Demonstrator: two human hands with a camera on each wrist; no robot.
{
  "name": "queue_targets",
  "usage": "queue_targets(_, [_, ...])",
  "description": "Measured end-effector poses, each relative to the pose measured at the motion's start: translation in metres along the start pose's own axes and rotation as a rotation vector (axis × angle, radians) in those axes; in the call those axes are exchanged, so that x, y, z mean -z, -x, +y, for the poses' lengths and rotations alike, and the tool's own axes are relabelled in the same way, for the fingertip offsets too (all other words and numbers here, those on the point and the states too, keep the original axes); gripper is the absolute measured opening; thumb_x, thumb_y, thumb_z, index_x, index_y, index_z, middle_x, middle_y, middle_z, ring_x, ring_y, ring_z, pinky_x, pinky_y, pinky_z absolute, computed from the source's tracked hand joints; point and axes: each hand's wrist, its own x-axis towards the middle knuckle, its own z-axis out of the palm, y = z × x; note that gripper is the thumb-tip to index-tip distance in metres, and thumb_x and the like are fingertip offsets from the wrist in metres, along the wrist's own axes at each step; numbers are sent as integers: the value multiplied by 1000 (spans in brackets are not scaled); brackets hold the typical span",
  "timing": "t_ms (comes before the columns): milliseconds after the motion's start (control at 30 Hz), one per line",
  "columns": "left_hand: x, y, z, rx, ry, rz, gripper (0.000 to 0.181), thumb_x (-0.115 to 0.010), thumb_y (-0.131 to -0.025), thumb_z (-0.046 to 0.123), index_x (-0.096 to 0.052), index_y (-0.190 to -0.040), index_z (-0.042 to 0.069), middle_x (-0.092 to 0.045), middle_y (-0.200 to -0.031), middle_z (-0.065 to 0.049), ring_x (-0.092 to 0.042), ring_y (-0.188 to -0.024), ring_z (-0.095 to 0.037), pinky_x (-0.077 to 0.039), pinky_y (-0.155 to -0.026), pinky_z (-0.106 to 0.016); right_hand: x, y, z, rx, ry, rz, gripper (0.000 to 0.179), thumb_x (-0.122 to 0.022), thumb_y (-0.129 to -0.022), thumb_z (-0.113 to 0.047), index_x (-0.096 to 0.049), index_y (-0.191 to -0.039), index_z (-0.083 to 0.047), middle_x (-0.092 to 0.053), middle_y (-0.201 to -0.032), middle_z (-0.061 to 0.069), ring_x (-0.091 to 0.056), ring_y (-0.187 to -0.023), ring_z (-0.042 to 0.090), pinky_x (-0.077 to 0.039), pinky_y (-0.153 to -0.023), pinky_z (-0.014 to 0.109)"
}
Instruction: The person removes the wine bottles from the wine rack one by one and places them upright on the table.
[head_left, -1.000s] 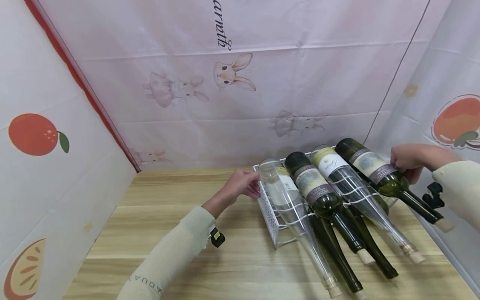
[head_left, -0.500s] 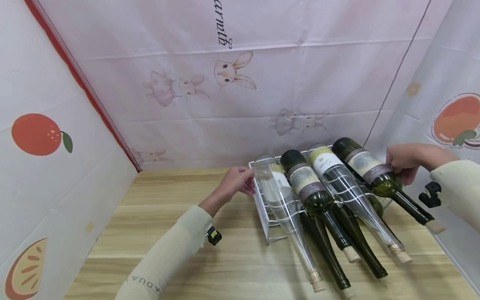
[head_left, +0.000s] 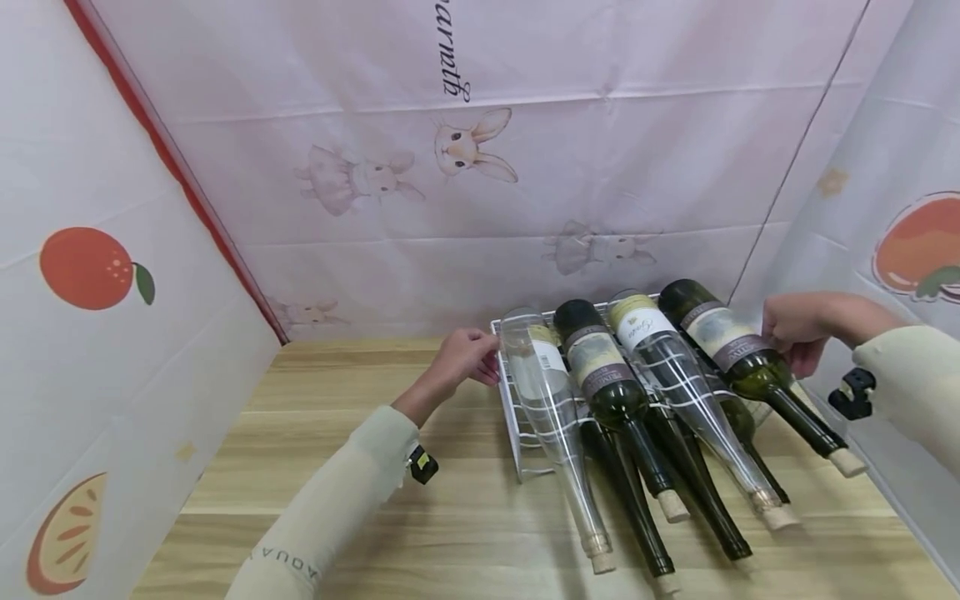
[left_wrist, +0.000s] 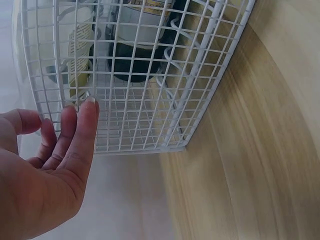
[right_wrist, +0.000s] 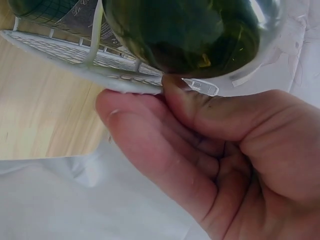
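White wire rack [left_wrist: 194, 60] — bottles [head_left: 600, 362] lying two-tiered, four on top.

The bottles [head_left: 621, 402] are glossy, smooth glass with paper labels [head_left: 597, 358] and matt corks [head_left: 672, 506]; the rack [left_wrist: 170, 149] is coated metal wire, the table [head_left: 420, 525] smooth wood

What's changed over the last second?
The rack and its bottles slid left along the table, near end swinging furthest. The left hand and right hand moved left with it. Nothing visibly grasped or released. Unchanged: bottle order, one hand at each side.
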Motion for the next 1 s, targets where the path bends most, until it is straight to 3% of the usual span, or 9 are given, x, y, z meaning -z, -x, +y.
queue_targets(167, [5,-2,-2,8,11,7,19,-58,-96,16,-65,-92,-2,-67,-74,-10,-70,-59,-20,-65,-62,-36,-2,-2,-4,2,-1,-8,27,-47,-84,9,-69,-74,-3,-73,-65,3,-68,-54,8,-61,-56,26])
queue_targets(733, [23,-10,-6,41,21,58,19,-59,-94,17,-65,-89,0,-67,-75,-12,-70,-58,-21,-65,-60,-36,-4,-14,-15,5,-36,-8,28,-48,-85,8,-72,-74,-1,-72,-62,3,-69,-53,10,-63,-56,29])
queue_targets(1000, [31,-17,-3,64,46,75,21,-62,-95,18,-65,-99,-2,-69,-73,-10,-71,-58,-19,-65,-60,-36,-1,-16,-21,15,-49,-11,29,-47,-86,8,-72,-73,1,-72,-62,4,-69,-53,10,-63,-56,30])
